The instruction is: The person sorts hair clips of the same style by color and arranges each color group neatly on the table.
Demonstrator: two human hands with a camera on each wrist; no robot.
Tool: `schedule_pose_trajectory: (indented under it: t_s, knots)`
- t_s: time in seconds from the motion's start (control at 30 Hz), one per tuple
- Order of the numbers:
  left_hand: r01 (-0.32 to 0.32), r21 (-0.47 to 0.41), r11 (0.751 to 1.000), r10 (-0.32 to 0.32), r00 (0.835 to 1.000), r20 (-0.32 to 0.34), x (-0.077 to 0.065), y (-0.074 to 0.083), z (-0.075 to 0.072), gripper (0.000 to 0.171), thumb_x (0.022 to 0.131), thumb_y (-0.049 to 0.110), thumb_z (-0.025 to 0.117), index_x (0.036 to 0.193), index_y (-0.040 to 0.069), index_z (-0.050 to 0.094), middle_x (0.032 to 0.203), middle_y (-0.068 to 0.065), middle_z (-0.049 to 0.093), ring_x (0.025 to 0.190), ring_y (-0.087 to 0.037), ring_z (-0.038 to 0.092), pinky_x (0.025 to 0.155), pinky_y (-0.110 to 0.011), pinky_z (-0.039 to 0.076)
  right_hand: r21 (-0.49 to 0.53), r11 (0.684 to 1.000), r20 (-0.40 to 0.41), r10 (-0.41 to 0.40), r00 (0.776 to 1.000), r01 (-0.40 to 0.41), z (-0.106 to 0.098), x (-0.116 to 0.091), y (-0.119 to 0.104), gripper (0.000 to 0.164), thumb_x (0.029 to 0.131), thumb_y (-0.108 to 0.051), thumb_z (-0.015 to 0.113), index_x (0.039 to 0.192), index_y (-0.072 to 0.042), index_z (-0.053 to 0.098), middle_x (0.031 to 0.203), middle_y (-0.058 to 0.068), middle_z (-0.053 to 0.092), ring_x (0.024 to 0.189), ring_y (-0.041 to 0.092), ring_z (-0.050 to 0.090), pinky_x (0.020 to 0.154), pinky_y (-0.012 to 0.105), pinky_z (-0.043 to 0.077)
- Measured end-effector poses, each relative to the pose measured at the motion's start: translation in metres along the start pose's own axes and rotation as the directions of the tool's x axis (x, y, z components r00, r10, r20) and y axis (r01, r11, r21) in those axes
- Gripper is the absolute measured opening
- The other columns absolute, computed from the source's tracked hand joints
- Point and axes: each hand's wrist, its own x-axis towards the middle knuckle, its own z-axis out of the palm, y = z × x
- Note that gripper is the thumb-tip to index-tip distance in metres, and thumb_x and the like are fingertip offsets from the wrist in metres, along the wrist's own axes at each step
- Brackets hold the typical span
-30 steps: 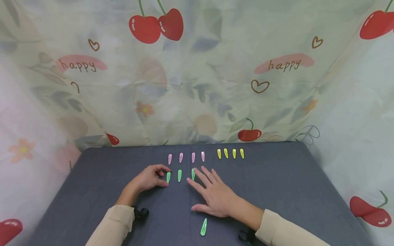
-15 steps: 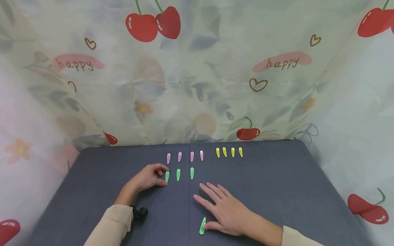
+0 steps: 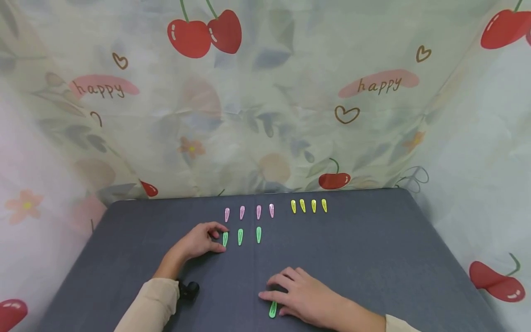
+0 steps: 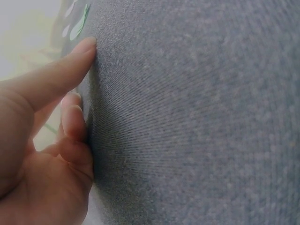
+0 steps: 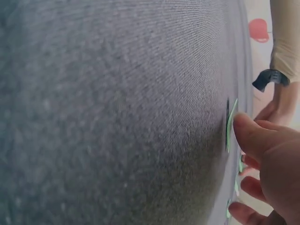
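Observation:
Near the table's middle, my left hand (image 3: 202, 240) rests at the leftmost green hair clip (image 3: 225, 239). Its index finger bends round the far end, and the thumb lies at the near end. Only the thumb and curled fingers (image 4: 75, 124) show clearly in the left wrist view. My right hand (image 3: 307, 297) hovers low over a separate green hair clip (image 3: 272, 310) close to the front. The index finger crosses its upper part, while the thumb (image 5: 251, 133) is beside it. Fingers of this hand are loosely bent, with no grip visible.
Two more green hair clips stand in the left hand's row, the middle one (image 3: 240, 237) and the right one (image 3: 259, 234). Behind them are several pink clips (image 3: 242, 212) and several yellow clips (image 3: 314, 205). A printed curtain (image 3: 265, 115) hangs behind the dark table (image 3: 352, 249).
My right hand has drawn back from the green row toward the near green clip, and its spread fingers have bent over it. The left hand has stayed at the leftmost green clip.

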Motion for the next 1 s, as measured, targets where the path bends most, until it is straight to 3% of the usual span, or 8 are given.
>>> schedule_pose_trajectory:
  t_s: [0.13, 0.23, 0.37, 0.43, 0.6, 0.73, 0.87, 1.0]
  knots:
    - [-0.01, 0.005, 1.0, 0.01, 1.0, 0.001, 0.0004, -0.0009, -0.0004, 0.047, 0.078, 0.015, 0.089, 0.121, 0.017, 0.072, 0.098, -0.006, 0.059, 0.083, -0.019, 0.051, 0.072, -0.031, 0.041, 0.004, 0.997, -0.123, -0.078, 0.989, 0.079, 0.0028, 0.0037, -0.0025, 0.031, 0.097, -0.036, 0.069, 0.128, -0.035, 0.068, 0.114, -0.012, 0.06, 0.096, 0.006, 0.051, 0.084, 0.02, 0.045]
    - [-0.013, 0.004, 1.0, 0.013, 1.0, 0.0, 0.0005, -0.0013, -0.0002, 0.047, 0.077, 0.015, 0.09, 0.121, 0.017, 0.072, 0.098, -0.006, 0.059, 0.083, -0.019, 0.051, 0.073, -0.031, 0.041, 0.045, 0.994, -0.109, -0.092, 0.99, 0.097, 0.0033, 0.0051, -0.0041, 0.021, 0.098, -0.034, 0.067, 0.119, -0.034, 0.07, 0.107, -0.014, 0.058, 0.089, 0.003, 0.047, 0.079, 0.014, 0.04]
    - [-0.005, -0.003, 1.0, 0.005, 1.0, 0.0, -0.0005, -0.0004, -0.0003, 0.047, 0.078, 0.015, 0.089, 0.121, 0.017, 0.072, 0.098, -0.006, 0.059, 0.084, -0.019, 0.051, 0.073, -0.031, 0.04, 0.096, 0.993, -0.033, -0.06, 0.998, 0.063, 0.0021, 0.0048, -0.0047, 0.012, 0.099, -0.032, 0.066, 0.11, -0.033, 0.069, 0.1, -0.015, 0.056, 0.085, 0.0, 0.043, 0.076, 0.009, 0.035]
    - [-0.002, -0.007, 1.0, 0.002, 1.0, -0.001, -0.0012, 0.0001, -0.0004, 0.047, 0.078, 0.014, 0.089, 0.121, 0.017, 0.072, 0.098, -0.006, 0.058, 0.084, -0.019, 0.05, 0.073, -0.031, 0.04, 0.086, 0.995, -0.042, -0.054, 0.998, 0.057, 0.0025, 0.0045, -0.0048, 0.008, 0.096, -0.031, 0.069, 0.104, -0.032, 0.068, 0.096, -0.015, 0.055, 0.083, 0.0, 0.043, 0.074, 0.009, 0.035]
    - [-0.008, -0.015, 1.0, 0.008, 1.0, 0.002, -0.0013, 0.0004, 0.0002, 0.047, 0.078, 0.013, 0.089, 0.121, 0.016, 0.072, 0.098, -0.006, 0.058, 0.083, -0.02, 0.05, 0.072, -0.032, 0.04, 0.136, 0.99, -0.038, -0.015, 0.999, 0.02, 0.004, 0.0033, -0.0053, 0.012, 0.092, -0.027, 0.073, 0.093, -0.027, 0.061, 0.09, -0.013, 0.051, 0.08, -0.001, 0.042, 0.073, 0.005, 0.034]
    - [-0.016, -0.023, 1.0, 0.016, 1.0, 0.008, -0.0006, -0.0002, 0.0014, 0.047, 0.078, 0.013, 0.089, 0.121, 0.016, 0.071, 0.098, -0.007, 0.058, 0.082, -0.02, 0.05, 0.072, -0.032, 0.04, 0.232, 0.972, 0.009, 0.019, 1.0, -0.02, 0.0037, 0.002, -0.0046, 0.014, 0.095, -0.023, 0.07, 0.091, -0.025, 0.057, 0.088, -0.014, 0.049, 0.08, -0.003, 0.041, 0.074, 0.003, 0.032]
    - [-0.02, -0.022, 1.0, 0.02, 1.0, 0.013, -0.0001, -0.0011, 0.0018, 0.047, 0.078, 0.014, 0.089, 0.122, 0.016, 0.071, 0.099, -0.007, 0.058, 0.082, -0.02, 0.05, 0.072, -0.032, 0.041, 0.32, 0.947, 0.028, 0.005, 1.0, -0.013, 0.003, 0.0016, -0.0039, 0.003, 0.1, -0.025, 0.065, 0.101, -0.026, 0.063, 0.089, -0.014, 0.054, 0.082, -0.003, 0.045, 0.078, 0.002, 0.035]
    - [-0.013, -0.019, 1.0, 0.014, 1.0, 0.007, -0.0004, -0.0012, 0.0011, 0.047, 0.078, 0.014, 0.089, 0.121, 0.016, 0.071, 0.099, -0.007, 0.057, 0.084, -0.02, 0.05, 0.072, -0.032, 0.04, 0.359, 0.933, -0.008, -0.023, 1.0, 0.024, 0.0031, 0.0012, -0.0034, 0.014, 0.102, -0.023, 0.062, 0.112, -0.03, 0.069, 0.091, -0.012, 0.056, 0.083, -0.002, 0.05, 0.082, 0.001, 0.035]
